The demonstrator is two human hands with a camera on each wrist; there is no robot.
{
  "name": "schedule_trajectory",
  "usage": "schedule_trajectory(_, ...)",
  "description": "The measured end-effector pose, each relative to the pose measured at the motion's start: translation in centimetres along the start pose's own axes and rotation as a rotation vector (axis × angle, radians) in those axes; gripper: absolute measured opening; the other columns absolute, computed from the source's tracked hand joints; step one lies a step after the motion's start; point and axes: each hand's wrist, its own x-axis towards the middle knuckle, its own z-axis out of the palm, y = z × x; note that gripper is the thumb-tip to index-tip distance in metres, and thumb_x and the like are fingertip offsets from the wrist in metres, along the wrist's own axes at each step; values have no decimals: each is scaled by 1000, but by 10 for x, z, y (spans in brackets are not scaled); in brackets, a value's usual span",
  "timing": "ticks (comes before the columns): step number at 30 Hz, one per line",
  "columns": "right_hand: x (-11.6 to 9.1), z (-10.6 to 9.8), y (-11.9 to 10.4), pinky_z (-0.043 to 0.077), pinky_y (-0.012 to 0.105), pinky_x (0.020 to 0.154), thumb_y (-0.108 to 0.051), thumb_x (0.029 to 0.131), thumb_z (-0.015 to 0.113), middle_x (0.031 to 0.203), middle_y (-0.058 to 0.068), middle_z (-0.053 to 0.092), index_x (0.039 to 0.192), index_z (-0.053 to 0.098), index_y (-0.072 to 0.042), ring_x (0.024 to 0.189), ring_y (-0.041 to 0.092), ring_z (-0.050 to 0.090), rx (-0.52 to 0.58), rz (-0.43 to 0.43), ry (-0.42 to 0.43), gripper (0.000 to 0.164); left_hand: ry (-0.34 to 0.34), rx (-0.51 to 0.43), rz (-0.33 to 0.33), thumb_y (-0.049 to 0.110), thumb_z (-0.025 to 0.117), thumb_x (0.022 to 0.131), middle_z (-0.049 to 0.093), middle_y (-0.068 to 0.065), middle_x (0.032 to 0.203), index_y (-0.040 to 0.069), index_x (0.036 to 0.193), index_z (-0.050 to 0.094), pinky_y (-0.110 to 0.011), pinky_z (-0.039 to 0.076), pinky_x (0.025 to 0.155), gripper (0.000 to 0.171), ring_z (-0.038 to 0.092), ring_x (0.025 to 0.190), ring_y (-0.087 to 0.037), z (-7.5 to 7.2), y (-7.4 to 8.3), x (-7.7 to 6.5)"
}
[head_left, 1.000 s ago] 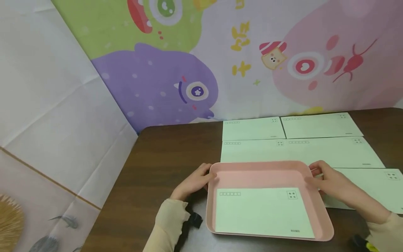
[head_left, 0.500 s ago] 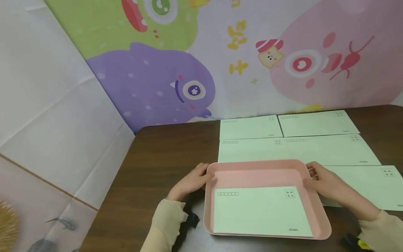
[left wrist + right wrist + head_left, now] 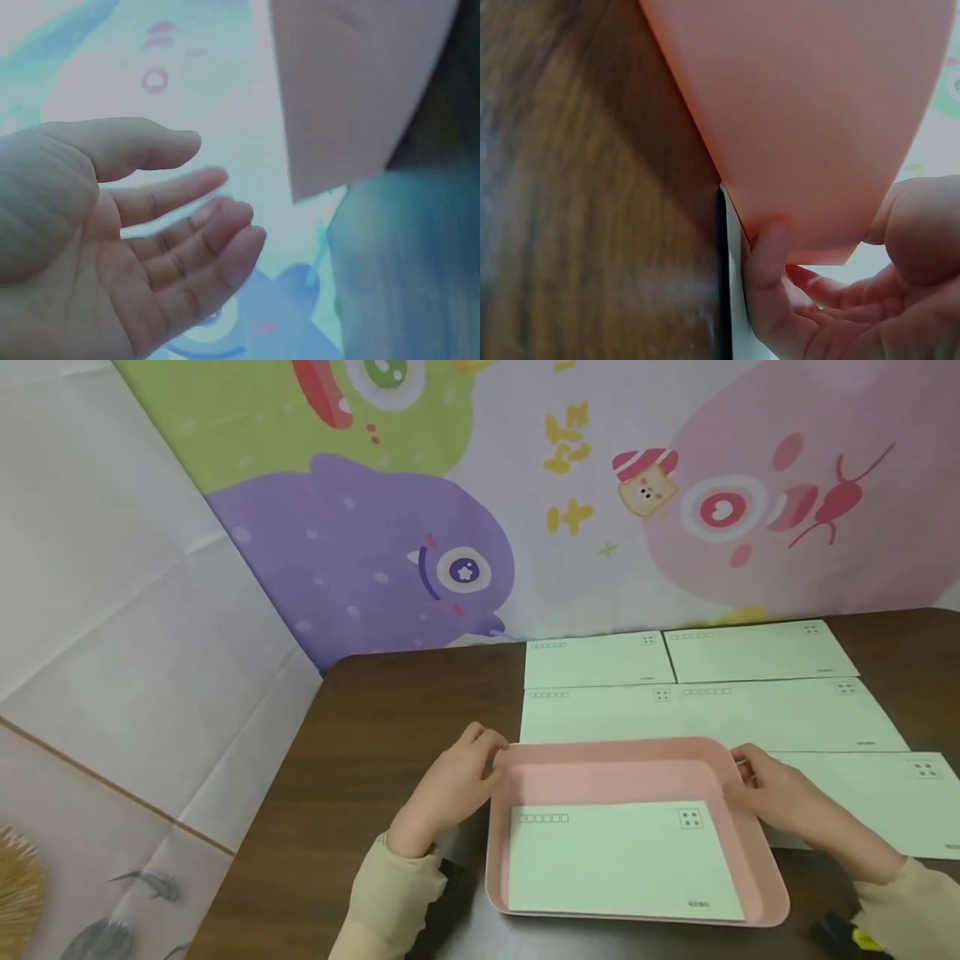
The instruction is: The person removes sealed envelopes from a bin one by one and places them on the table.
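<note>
A pink tray [image 3: 600, 782] sits at the front of the table, with a pale envelope [image 3: 622, 860] lying in it. My right hand [image 3: 795, 797] grips the tray's right rim, thumb over the inside and fingers under the outside. From the right wrist view, a finger [image 3: 769, 262] bends up against the tray's outer wall [image 3: 795, 112]. My left hand [image 3: 453, 781] is by the back left corner, fingers loosely bent. In the left wrist view a gap shows between the left fingertips [image 3: 251, 229] and the tray wall [image 3: 345, 97], so nothing is held there.
Behind and right of the tray, several pale envelopes lie in rows: one at back left [image 3: 596, 662], one at back right [image 3: 761, 652], one at right [image 3: 892, 810]. The dark wooden table [image 3: 375, 735] meets a cartoon-printed cloth [image 3: 405, 552] at its back edge.
My left hand has let go of the tray's left rim and lifted slightly up and away. The right hand keeps its grip, and the tray stays in about the same place.
</note>
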Motion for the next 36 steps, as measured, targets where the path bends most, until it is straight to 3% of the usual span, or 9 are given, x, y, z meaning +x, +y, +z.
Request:
schedule_trajectory(2,0,-1,0,41,30,60,-18,90,48,89,12,55,116,38,11,75,17,51,-13,3,-5,39,-18,50,63,14,55,89,51,-3,99,8,110,57,-26,45,67,22,51,76,-13,1,7,-1)
schedule_trajectory(5,1,-1,0,40,29,59,-18,91,47,83,8,54,114,39,10,72,16,49,-26,9,-18,37,-97,114,124,14,61,85,53,-2,99,9,108,55,-23,46,67,25,55,78,-11,5,15,-2)
schedule_trajectory(11,0,0,-1,37,28,58,-19,91,45,78,5,50,108,42,8,70,15,46,-50,10,-23,31,-230,231,157,24,76,69,55,1,101,12,109,60,-22,45,76,44,55,82,-11,20,20,-4)
schedule_trajectory(18,1,1,0,33,27,55,-19,91,44,72,3,42,100,43,4,67,15,41,-66,-5,-9,24,-285,349,163,33,83,58,49,5,92,15,111,60,-21,41,78,60,46,80,-9,27,24,-6)
schedule_trajectory(24,1,0,1,36,27,56,-20,92,43,76,5,47,102,42,5,69,15,45,-51,-12,-30,27,-319,478,195,51,83,49,43,5,95,15,119,51,-24,36,85,85,44,88,-9,28,28,-10)
schedule_trajectory(28,1,0,0,37,28,57,-19,92,43,77,6,48,104,41,6,70,16,46,-31,-3,-45,28,-315,510,193,55,83,45,38,6,93,16,122,47,-23,35,83,93,41,89,-9,31,29,-11)
schedule_trajectory(36,0,0,0,37,29,58,-19,93,41,79,7,48,106,40,7,71,17,46,-21,3,-56,29,-312,509,175,52,84,46,37,5,94,16,121,45,-25,35,86,92,40,90,-11,33,32,-11)
